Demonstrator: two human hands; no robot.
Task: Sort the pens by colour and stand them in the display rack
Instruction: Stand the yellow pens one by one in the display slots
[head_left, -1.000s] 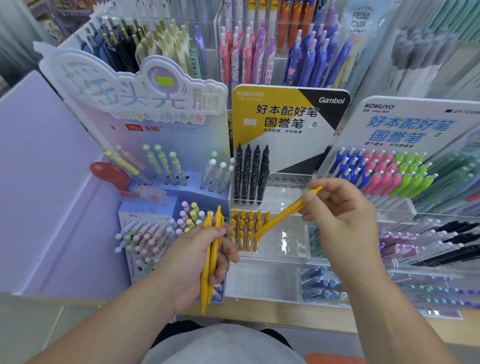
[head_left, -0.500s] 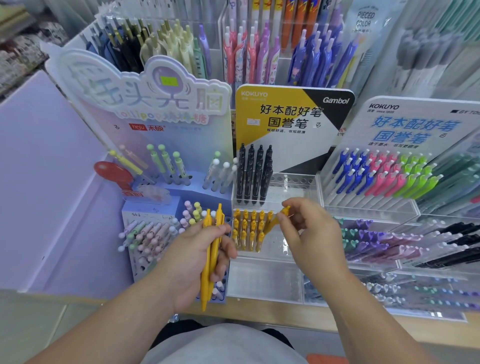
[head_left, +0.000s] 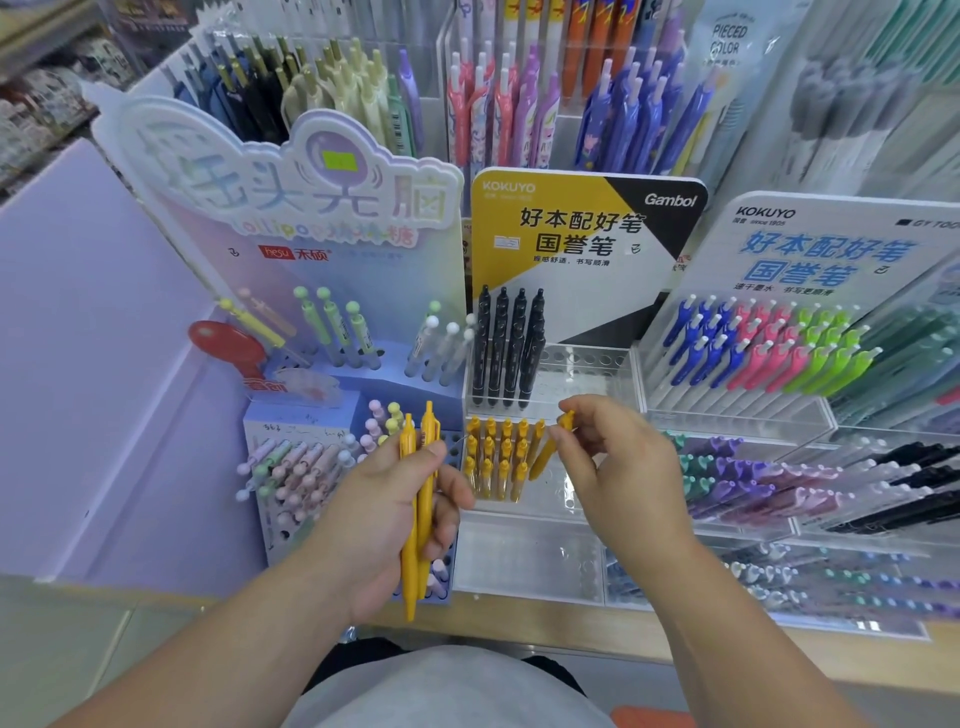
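Note:
My left hand (head_left: 387, 525) grips two yellow pens (head_left: 415, 514) upright in front of the shelf. My right hand (head_left: 613, 467) pinches the top of another yellow pen (head_left: 545, 452), whose tip slants down into the clear display rack (head_left: 587, 374). Several yellow pens (head_left: 498, 457) stand in rows in the rack's lower tier, just left of the pinched pen. Several black pens (head_left: 509, 348) stand in the tier above, under a yellow and black sign.
A blue pastel pen stand (head_left: 306, 415) sits to the left, behind my left hand. Blue, pink and green pens (head_left: 769, 348) fill the rack on the right, with purple and black ones below. A wooden shelf edge (head_left: 623, 629) runs along the front.
My right hand has come down and left with its yellow pen, from raised above the rack to the yellow rows, the pen tip now in the rack. My left hand has stayed put.

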